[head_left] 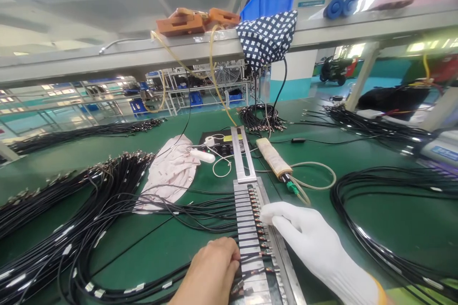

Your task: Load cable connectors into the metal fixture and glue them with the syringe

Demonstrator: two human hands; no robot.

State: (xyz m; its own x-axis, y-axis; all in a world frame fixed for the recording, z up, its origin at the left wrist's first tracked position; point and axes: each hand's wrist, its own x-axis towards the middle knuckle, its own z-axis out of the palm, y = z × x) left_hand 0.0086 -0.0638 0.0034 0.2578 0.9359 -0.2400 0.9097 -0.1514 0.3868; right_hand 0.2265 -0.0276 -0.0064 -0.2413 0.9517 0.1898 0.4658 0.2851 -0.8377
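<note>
A long metal slotted fixture [246,221] lies on the green bench, with black cables [211,207] laid side by side across its slots. Their stripped ends [263,236] with small connectors line the right edge. My left hand [211,271], bare, rests at the fixture's near left side, fingers curled round a black cable. My right hand [307,233] wears a white glove. Its thumb and forefinger are pinched together at the row of cable ends; whatever is between them is hidden. Beyond the hands, a slotted metal plate [243,152] extends from the fixture's far end.
Large bundles of black cables [118,186] cover the left side; another coil [343,209] lies right. A cloth [171,167], a wrapped tool [274,157] with a cord and a black box [225,138] sit beyond. A shelf rail [125,55] crosses above, carrying a blue bin [270,2].
</note>
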